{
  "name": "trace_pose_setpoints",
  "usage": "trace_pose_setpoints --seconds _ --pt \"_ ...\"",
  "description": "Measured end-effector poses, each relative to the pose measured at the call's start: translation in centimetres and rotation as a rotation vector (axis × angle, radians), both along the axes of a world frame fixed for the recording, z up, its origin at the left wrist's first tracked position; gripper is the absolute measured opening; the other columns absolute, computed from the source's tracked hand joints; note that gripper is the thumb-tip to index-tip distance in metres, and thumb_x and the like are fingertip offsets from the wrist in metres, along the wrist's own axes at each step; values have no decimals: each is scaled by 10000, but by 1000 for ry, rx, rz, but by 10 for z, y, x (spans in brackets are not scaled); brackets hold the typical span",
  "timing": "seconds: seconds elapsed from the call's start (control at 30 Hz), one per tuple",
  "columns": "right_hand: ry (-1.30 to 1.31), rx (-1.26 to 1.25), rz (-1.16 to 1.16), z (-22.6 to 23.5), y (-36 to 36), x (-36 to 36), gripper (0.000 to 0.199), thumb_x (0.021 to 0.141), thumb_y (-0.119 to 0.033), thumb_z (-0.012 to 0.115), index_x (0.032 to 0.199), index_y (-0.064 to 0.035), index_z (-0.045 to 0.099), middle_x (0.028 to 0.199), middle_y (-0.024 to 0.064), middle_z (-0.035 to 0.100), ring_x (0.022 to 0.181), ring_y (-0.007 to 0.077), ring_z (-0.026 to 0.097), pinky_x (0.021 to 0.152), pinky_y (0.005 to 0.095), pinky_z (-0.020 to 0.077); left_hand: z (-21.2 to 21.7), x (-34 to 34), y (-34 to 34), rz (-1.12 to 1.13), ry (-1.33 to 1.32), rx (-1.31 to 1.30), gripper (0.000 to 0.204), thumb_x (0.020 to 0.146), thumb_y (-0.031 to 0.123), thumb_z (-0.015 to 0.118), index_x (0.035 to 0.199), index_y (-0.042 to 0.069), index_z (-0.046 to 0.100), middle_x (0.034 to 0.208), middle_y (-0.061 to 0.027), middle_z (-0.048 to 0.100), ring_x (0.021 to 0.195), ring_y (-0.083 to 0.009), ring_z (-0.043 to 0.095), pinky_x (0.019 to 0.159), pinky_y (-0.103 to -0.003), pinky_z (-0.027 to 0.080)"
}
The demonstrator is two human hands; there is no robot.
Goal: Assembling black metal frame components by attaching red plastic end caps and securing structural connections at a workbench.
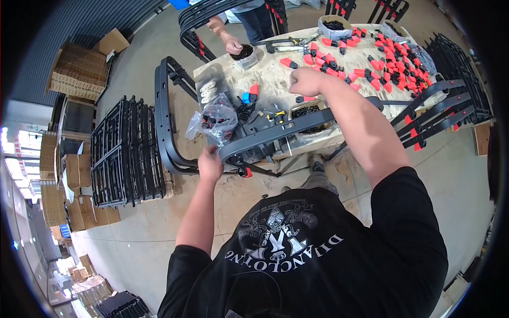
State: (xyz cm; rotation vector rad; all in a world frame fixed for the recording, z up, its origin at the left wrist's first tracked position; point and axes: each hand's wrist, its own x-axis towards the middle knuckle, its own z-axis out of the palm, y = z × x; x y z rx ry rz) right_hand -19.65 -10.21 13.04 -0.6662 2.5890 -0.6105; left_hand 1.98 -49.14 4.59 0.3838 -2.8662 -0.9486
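My left hand (211,164) is closed at the rounded corner of a black metal tube frame (275,132), which lies along the near edge of the table. Over the tabletop, my right hand (307,82) is closed with its fingers drawn together; anything inside them is hidden. Just beyond its fingertips lies a red-and-black plastic piece (289,63). Beneath the frame's bar sits an open box of small black parts (307,112). A clear plastic bag (218,119) with dark and red parts rests near my left hand.
Red-and-black pieces (395,66) are heaped across the right of the worktable (270,74). Opposite, a co-worker's hand (231,44) reaches to a tub of black parts (245,55). Another black frame (163,106) stands left of the table, beside stacked frames (127,153).
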Motion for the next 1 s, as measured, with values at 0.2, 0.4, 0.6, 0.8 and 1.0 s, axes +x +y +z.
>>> trace_pose_setpoints --seconds 0.2,0.4,0.6,0.8,1.0 --pt "-74 99 -42 -1 -4 0 405 811 -304 687 1063 12 717 1026 236 721 957 363 696 856 424 540 -11 -115 -9 113 -105 -158 324 861 90 535 1132 22 700 1121 -254 701 1109 -401 657 954 -445 512" --pt "-140 155 -74 5 -4 -3 459 820 -305 662 1147 15 704 1138 264 693 1067 371 679 943 426 521 -69 -169 -39 -48 -418 -374 337 871 140 578 1176 40 679 1208 -267 669 1161 -418 632 987 -451 506" --pt "-138 131 -68 12 6 2 442 820 -272 613 1117 41 709 1140 281 686 1062 395 673 929 449 525 -91 -196 -18 -200 -510 -530 518 850 307 689 1311 78 637 1339 -208 627 1246 -355 601 1046 -427 491" --pt "-133 153 1 0 6 -2 420 803 -252 591 1059 52 724 1092 285 695 1023 403 681 911 459 531 -88 -204 -14 -201 -570 -492 480 865 344 662 1288 117 655 1339 -176 636 1232 -355 609 1038 -431 493" --pt "-133 182 13 5 4 1 425 809 -256 599 1079 50 720 1104 279 696 1035 395 681 917 451 532 -109 -200 -27 -415 -630 -610 496 879 359 639 1313 120 631 1331 -175 641 1208 -367 618 1021 -428 497"
